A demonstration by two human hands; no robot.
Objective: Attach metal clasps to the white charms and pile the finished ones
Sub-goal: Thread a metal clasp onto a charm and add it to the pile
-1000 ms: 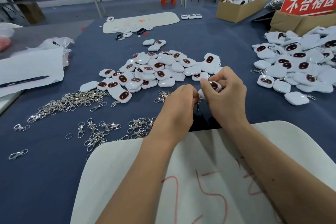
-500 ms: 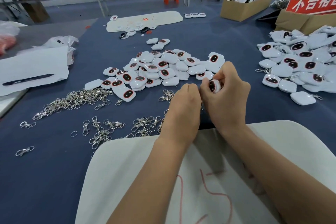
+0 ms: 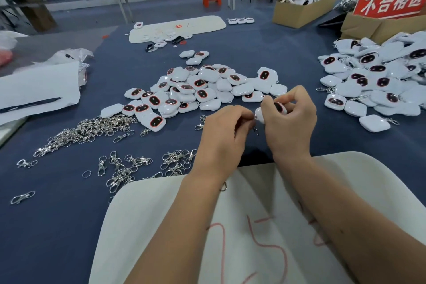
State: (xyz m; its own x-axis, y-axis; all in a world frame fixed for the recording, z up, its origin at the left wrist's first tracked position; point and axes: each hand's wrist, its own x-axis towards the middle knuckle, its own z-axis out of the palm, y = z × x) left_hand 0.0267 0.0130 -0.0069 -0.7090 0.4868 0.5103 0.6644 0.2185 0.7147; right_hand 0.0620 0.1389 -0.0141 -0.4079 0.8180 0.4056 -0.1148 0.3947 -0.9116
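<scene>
1. The right hand (image 3: 291,122) pinches a white charm (image 3: 272,110) between thumb and curled fingers, holding it just above the blue table (image 3: 57,226).
2. The left hand (image 3: 224,136) sits right beside it, fingers curled, fingertips meeting the charm's lower corner, where a small metal clasp (image 3: 255,130) hangs; the hand seems to pinch the clasp, though the fingers hide most of it.
3. Beyond both hands lies a heap of charms (image 3: 198,90) without clasps.
4. Far to the right of the right hand is the pile of finished charms (image 3: 378,83), some with clasps showing.
5. Left of the left hand, loose clasps (image 3: 85,131) are scattered.
6. Both forearms cross a white board (image 3: 147,226) marked in red.
</scene>
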